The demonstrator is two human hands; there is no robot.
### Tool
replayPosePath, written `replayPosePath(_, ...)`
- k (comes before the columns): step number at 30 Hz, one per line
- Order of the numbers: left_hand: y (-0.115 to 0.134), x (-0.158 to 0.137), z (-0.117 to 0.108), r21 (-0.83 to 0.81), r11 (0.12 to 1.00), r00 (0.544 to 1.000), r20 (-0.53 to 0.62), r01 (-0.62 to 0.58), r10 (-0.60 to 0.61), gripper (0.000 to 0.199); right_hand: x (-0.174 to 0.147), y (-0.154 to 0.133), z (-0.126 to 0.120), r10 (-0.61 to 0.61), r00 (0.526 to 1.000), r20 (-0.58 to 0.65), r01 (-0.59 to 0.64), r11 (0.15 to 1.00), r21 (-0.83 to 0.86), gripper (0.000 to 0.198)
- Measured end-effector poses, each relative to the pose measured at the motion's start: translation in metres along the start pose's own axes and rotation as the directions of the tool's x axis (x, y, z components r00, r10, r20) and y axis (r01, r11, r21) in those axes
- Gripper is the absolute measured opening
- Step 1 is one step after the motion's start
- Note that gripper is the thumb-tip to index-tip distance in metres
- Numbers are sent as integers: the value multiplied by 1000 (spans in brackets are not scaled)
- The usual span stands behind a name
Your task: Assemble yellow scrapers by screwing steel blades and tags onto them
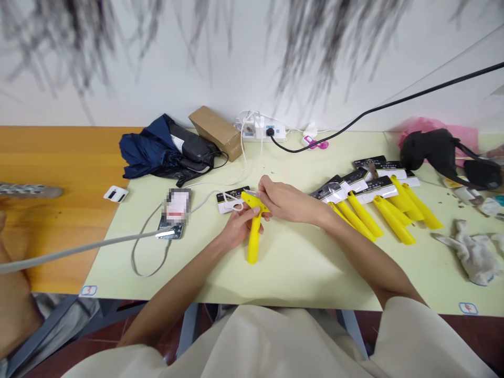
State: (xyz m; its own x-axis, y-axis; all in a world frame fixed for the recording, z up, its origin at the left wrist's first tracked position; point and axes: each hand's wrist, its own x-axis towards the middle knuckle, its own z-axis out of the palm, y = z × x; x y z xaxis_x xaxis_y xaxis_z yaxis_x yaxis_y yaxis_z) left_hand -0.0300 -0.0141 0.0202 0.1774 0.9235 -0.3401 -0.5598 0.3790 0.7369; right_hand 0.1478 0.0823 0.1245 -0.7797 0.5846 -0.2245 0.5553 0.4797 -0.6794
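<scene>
Above the middle of the table, my left hand [237, 227] is closed around a yellow scraper [254, 239], its thumb on the neck. The scraper's handle points down toward me and its wide head is at the top. A strip of metal shows along the head's upper edge. My right hand [280, 199] is closed at the head's right end, fingers pinched against it; whether a small part is also between them is hidden. Just behind my left hand lies a black-and-white packaging card [228, 201], with a white cable loop across it.
Several carded yellow scrapers [394, 218] lie to the right, near white gloves [474, 252] and a black bag [429, 152]. On the left are a phone [173, 231] with its cable and a dark blue umbrella [147, 149]. A cardboard box [218, 131] and power strip [277, 132] stand behind.
</scene>
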Motion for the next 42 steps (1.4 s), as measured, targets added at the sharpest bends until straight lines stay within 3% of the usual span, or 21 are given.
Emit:
replayPosePath(11, -10, 7, -2, 45, 999, 1000, -15, -8, 9, 51, 6, 8, 0, 57, 998, -6, -57, 998, -38, 14)
replayPosePath(18, -12, 9, -3, 85, 996, 999, 0, -39, 39, 47, 8, 20, -3, -66, 997, -26, 65, 997, -43, 17)
replayPosePath(26, -11, 16, -4, 90, 990, 993, -33, -112, 116, 53, 22, 27, 16, -100, 964, -246, 105, 994, 9, 18)
replayPosePath(33, -13, 16, -1, 152, 976, 988, 37, -156, 152, 54, 0, 37, 31, -151, 926, -347, 172, 985, 28, 28)
replayPosePath(38, -17, 20, -4, 145, 969, 979, 68, -198, 190, 57, -16, 46, 56, -185, 870, -457, 220, 975, 25, 35)
replayPosePath(40, -18, 22, -6, 138, 968, 978, 62, -208, 201, 57, -18, 54, 71, -152, 810, -567, 234, 970, 74, 36)
replayPosePath(42, -19, 23, -7, 136, 968, 977, 59, -213, 206, 56, -18, 61, 84, -87, 721, -688, 252, 957, 144, 37)
